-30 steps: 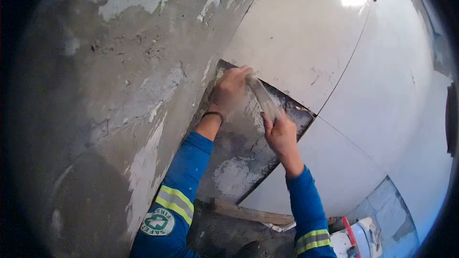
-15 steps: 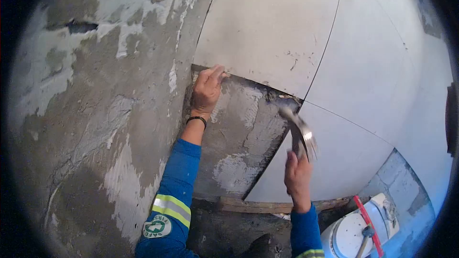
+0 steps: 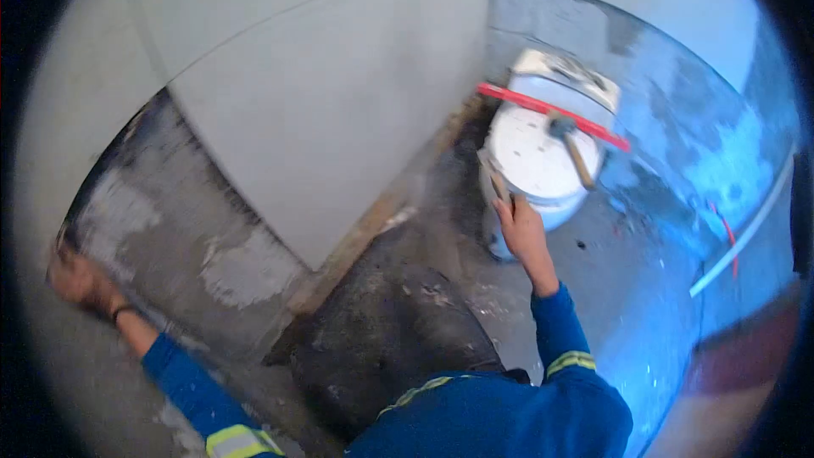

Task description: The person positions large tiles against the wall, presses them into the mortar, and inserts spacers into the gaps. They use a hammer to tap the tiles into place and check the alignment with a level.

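My left hand (image 3: 80,280), smeared by motion, is at the far left beside the lower edge of a fitted wall tile (image 3: 76,144). Its fingers are too blurred to show whether they hold anything. Bare mortar-streaked wall (image 3: 182,203) lies to the right of that hand. My right hand (image 3: 523,237) is closed round a hammer (image 3: 500,188), which points up and away from me beside the toilet (image 3: 543,148). The hammer's head is blurred and hard to make out against the toilet.
A red level (image 3: 517,100) lies across the toilet, with a wooden-handled mallet (image 3: 575,153) on the lid. A wood strip (image 3: 365,233) runs under the lower tile (image 3: 339,110). A dark sheet-like patch (image 3: 390,322) covers floor before me. A pale pipe (image 3: 746,233) is at right.
The view has swung right and down, bringing the toilet nearer the middle. My right hand has moved with the hammer from the tile gap to beside the toilet. My left hand stays by the tile edge.
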A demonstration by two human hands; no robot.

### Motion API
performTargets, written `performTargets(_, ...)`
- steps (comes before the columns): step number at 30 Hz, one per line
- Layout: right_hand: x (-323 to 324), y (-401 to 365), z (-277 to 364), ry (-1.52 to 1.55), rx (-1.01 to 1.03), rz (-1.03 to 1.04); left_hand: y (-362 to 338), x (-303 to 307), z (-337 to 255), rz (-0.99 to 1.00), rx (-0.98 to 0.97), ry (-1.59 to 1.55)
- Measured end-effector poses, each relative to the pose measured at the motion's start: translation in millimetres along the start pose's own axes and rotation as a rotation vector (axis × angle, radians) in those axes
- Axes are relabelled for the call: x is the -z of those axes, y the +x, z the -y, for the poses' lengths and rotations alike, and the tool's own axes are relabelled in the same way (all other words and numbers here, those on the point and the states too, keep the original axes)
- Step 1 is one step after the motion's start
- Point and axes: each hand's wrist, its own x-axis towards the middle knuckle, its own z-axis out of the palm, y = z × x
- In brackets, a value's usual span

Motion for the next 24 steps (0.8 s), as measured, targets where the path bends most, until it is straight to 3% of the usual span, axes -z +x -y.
performTargets(1, 3, 9, -17, -0.073, -0.013, -0.029, 14, 28, -39, 0.003, 0.260, -0.123)
performTargets(4, 4, 58, -81, -0.217, -0.017, -0.095, 14, 16, -50, 0.038, 0.275, -0.144)
performTargets(5, -4, 77, -108, -0.323, 0.043, -0.118, -10, -12, -21, -0.059, -0.033, 0.217)
performTargets(6, -16, 104, -160, -0.441, 0.022, -0.026, -35, -54, 13, -0.014, 0.154, -0.068)
performTargets(7, -14, 111, -162, -0.442, 0.312, -0.154, -35, -56, 0, -0.211, 0.098, -0.078)
performTargets(8, -8, 120, -148, -0.455, 0.314, -0.066, -19, -30, -27, -0.127, 0.287, -0.034)
performTargets(9, 0, 132, -123, -0.378, 0.302, 0.013, -4, -4, -46, -0.041, 0.323, -0.049)
performTargets(10, -42, 168, -204, -0.436, 0.396, -0.166, 1, 5, -61, -0.084, 0.351, -0.097)
performTargets(11, -51, 183, -216, -0.541, 0.162, -0.100, 12, 23, -81, -0.042, 0.406, -0.102)
performTargets(12, -60, 192, -213, -0.468, 0.062, -0.226, 19, 29, -89, -0.021, 0.446, -0.139)
performTargets(13, -34, 166, -199, -0.385, 0.180, -0.230, 25, 59, -76, 0.002, 0.479, -0.194)
performTargets(14, -33, 174, -204, -0.381, 0.066, -0.178, 24, 60, -76, -0.032, 0.478, -0.170)
performTargets(16, -45, 179, -224, -0.375, 0.113, -0.234, 21, 46, -76, -0.144, 0.475, -0.441)
performTargets(17, -30, 172, -203, -0.376, 0.021, -0.063, 21, 48, -77, -0.158, 0.468, -0.436)
performTargets(19, -41, 175, -219, -0.422, 0.040, -0.077, 25, 48, -81, -0.096, 0.503, -0.371)
performTargets(21, -5, 176, -146, -0.331, -0.343, 0.148, 29, 52, -87, -0.100, 0.569, -0.442)
performTargets(23, 26, 158, -131, -0.729, 0.133, 0.186, 33, 61, -90, -0.024, 0.635, -0.416)
performTargets(24, 27, 162, -128, -0.723, 0.144, 0.180, 39, 65, -95, -0.028, 0.717, -0.518)
